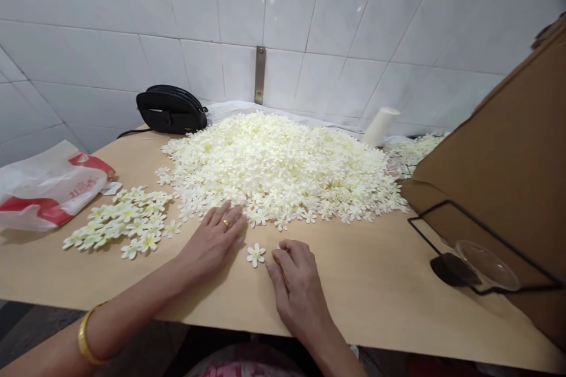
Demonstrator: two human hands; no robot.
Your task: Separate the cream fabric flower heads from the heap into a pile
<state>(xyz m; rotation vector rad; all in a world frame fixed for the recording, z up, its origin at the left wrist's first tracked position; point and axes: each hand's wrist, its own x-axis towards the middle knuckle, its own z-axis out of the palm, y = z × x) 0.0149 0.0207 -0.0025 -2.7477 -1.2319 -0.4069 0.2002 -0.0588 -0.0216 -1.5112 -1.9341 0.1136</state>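
Observation:
A large heap of pale cream artificial flower heads (283,165) covers the middle of the table. My left hand (216,232), with a ring on one finger and a gold bangle at the wrist, lies with its fingers stretched out against the heap's front edge. Between my hands, a single flower head (255,254) rests face up on the tabletop. Just right of it, my right hand (298,283) has its fingers curled in toward the thumb; what they hold, if anything, is hidden. A smaller group of flower heads (128,221) is spread out left of my left hand.
A plastic bag with red print (57,188) lies at the left. Behind the heap are a black pouch (171,109) and a white cone-shaped spool (380,126). A cardboard box (495,159) stands at the right, with a black wire frame with a lens (486,265) before it.

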